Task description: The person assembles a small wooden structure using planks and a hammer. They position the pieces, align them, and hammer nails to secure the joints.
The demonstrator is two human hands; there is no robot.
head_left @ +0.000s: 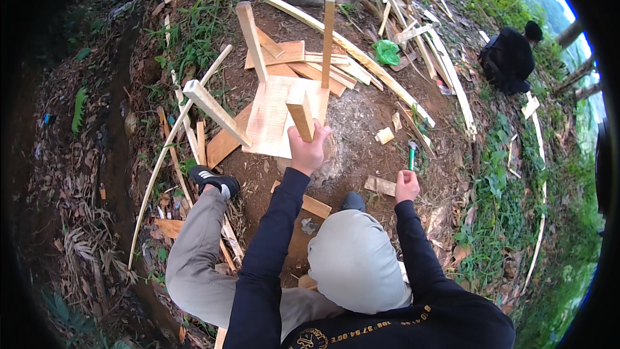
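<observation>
- Wooden stool (266, 116), 1 item: upside down, low in front of the person, 4 legs upward; presumably inverted so that the flat panel gives a steady base. What carries it is mostly hidden.
- Near leg (300, 108), 1 of 4: clasped by the left grip (309, 150), fingers wrapped round it low, close to the panel, probably to brace the piece.
- Green-handled hammer (412, 157), 1 item: the right grip (407, 186) is closed round its lower handle, head pointing away, well apart from the stool; seemingly held low on the handle for reach.
- Loose boards (290, 53), several: heaped beyond the stool, apparently within reach.
- Green plastic bag (386, 52), 1 item: crumpled, beyond a long timber strip (361, 60).
</observation>
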